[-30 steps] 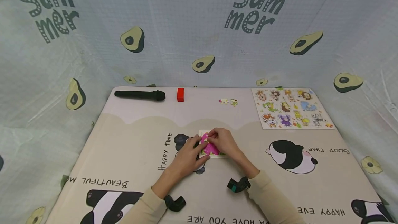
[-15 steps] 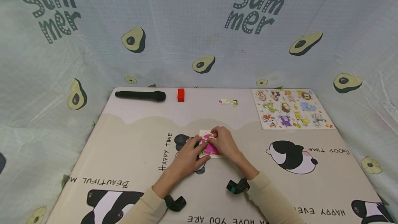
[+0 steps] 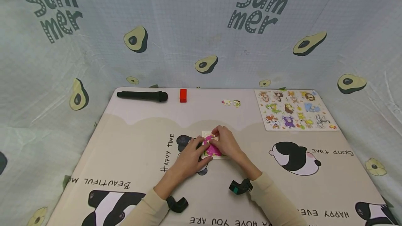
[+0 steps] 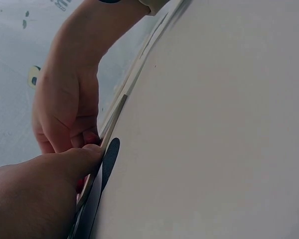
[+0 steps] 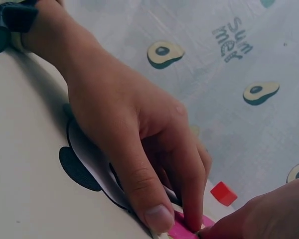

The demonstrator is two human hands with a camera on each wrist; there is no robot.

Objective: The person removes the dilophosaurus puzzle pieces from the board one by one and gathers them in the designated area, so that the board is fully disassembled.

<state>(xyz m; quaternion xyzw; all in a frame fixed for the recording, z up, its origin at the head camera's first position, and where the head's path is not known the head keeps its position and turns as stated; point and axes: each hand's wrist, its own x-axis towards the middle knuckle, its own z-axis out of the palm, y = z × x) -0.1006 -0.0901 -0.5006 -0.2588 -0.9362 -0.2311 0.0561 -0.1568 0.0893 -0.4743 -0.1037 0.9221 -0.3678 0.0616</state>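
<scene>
Pink is showing between the 2 hands, where a small pale board point(image 3: 214, 152) with a pink figure printed on it is lying flat near the middle of the surface point(image 3: 141, 159). The left hand point(image 3: 190, 156) is resting at the board's left side with its fingers loosely extended: the fingertips are touching the far part of that side, and the thumb is reaching across the near corner. It is touching the board without closing around anything. The right hand point(image 3: 227, 144) is leaning over the board's far right part, its thumb and index finger bending down close together at the pink figure; whether they are pinching a small piece or only pressing, I cannot tell, since the fingers are hiding the spot. Beige sleeves point(image 3: 276, 201) are covering both forearms, and a black device point(image 3: 240, 187) is sitting at each wrist. Beyond the board, 2 small puzzle pieces point(image 3: 237, 103) are lying side by side. Farther left along the back edge, a red block point(image 3: 183, 95) is standing near a black microphone-shaped object point(image 3: 141, 96), while a sheet of animal pictures point(image 3: 298, 110) is lying at the back right. Behind everything, a pale avocado-printed curtain point(image 3: 176, 16) is hanging.
</scene>
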